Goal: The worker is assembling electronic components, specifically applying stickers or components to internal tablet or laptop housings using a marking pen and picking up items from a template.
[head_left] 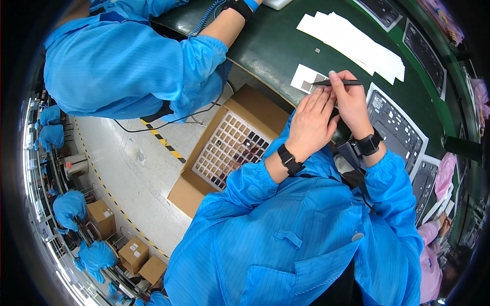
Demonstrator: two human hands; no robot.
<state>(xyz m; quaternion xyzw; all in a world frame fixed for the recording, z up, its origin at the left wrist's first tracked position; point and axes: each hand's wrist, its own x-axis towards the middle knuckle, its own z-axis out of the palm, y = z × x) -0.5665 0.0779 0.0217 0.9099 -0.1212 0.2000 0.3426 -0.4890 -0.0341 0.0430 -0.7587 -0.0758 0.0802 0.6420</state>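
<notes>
Between right hand (351, 102) fingertips, black tweezers (337, 82), pinched.

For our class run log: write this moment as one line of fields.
right hand: grips black tweezers | left hand: beside right, fingers at tweezers | tip over white sheet | surface: green bench

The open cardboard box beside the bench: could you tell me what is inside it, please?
Inside the cardboard box sits a white grid divider; some cells look dark, others pale. The left hand's blue sleeve covers its lower right corner.
</notes>
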